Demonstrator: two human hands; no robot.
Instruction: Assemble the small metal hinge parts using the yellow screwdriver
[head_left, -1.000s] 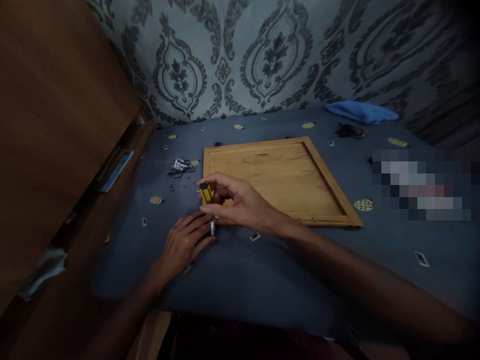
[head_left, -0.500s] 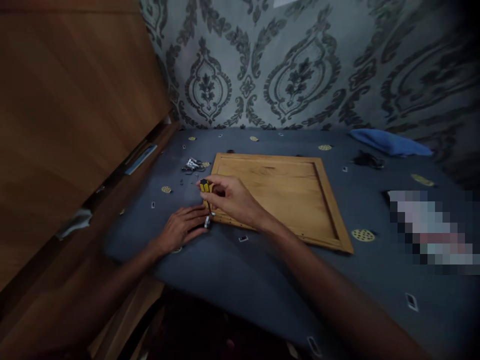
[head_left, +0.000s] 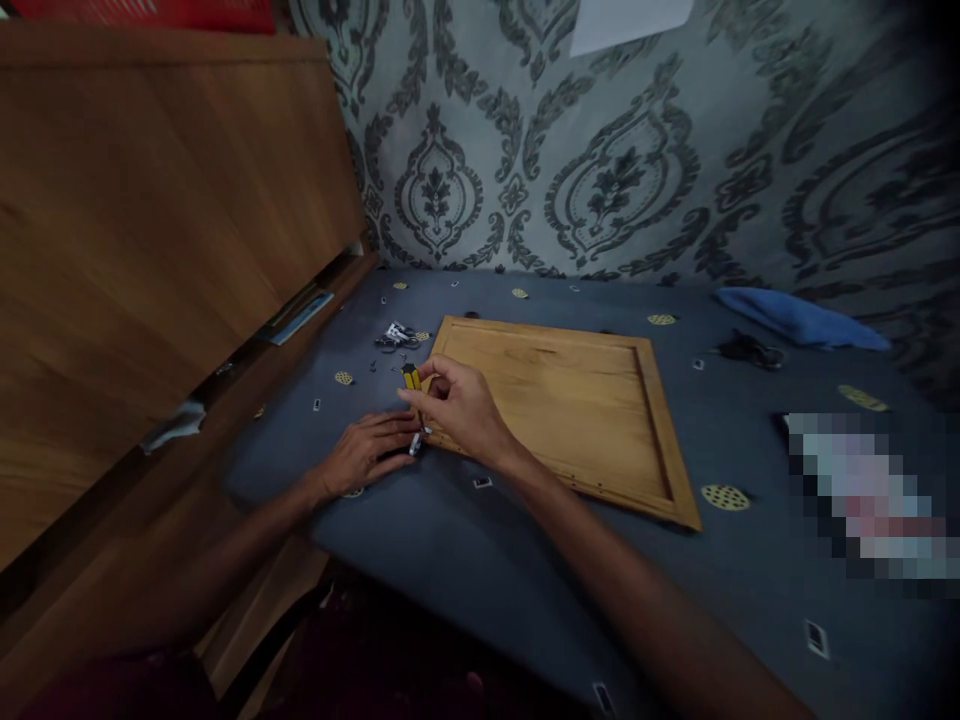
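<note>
Metal hinge sits at the near left corner of the framed wooden panel, right at the fingertips of the left hand, between its fingers and thumb. Those fingers stretch out flat with the thumb parted; whether they clamp the hinge, I cannot tell. Above that same corner, the right hand pinches the yellow-and-black handle of a screwdriver, its shaft pointing down toward the hinge. Left of the panel lie small screws and a cluster of hinges. Beyond the panel's far right corner rests a blue cloth. Pineapple-print tablecloth spreads beneath the panel.
</note>
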